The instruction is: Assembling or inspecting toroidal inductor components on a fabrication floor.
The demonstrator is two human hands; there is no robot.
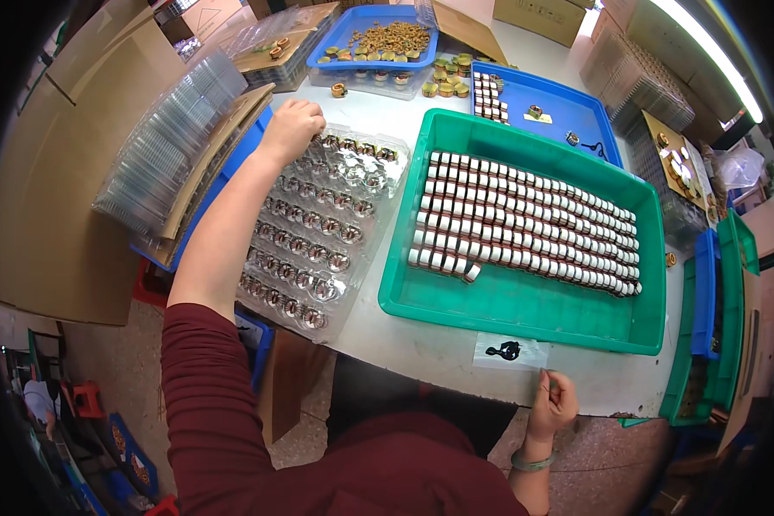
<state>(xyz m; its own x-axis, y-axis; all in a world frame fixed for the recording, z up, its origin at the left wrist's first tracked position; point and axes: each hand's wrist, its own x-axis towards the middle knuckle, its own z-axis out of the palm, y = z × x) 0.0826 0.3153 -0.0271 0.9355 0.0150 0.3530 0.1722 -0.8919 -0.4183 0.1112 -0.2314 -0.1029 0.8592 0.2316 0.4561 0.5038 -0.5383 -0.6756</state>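
Note:
My left hand (292, 131) is over the far left corner of a clear plastic tray (385, 185), its fingers closed together; what they hold, if anything, is hidden. Rows of small copper-and-silver wound parts (318, 251) sit in the tray's pockets. At the table's front edge, my right hand (554, 404) pinches a thin dark stick-like piece (543, 376). Just beyond that hand lies a white paper (527, 353) with a black blob (506, 350) on it. To the right of the tray, a green bin (525, 322) holds several rows of white-banded coils (507, 206), with one coil (472, 273) leaning out of line.
Clear trays (168, 142) stack at the left beside cardboard. A blue bin (353, 64) of small brown parts stands at the back, near yellow-wrapped coils (447, 82). A blue tray (568, 107) lies behind the green bin. More stacked trays (636, 77) stand at the right.

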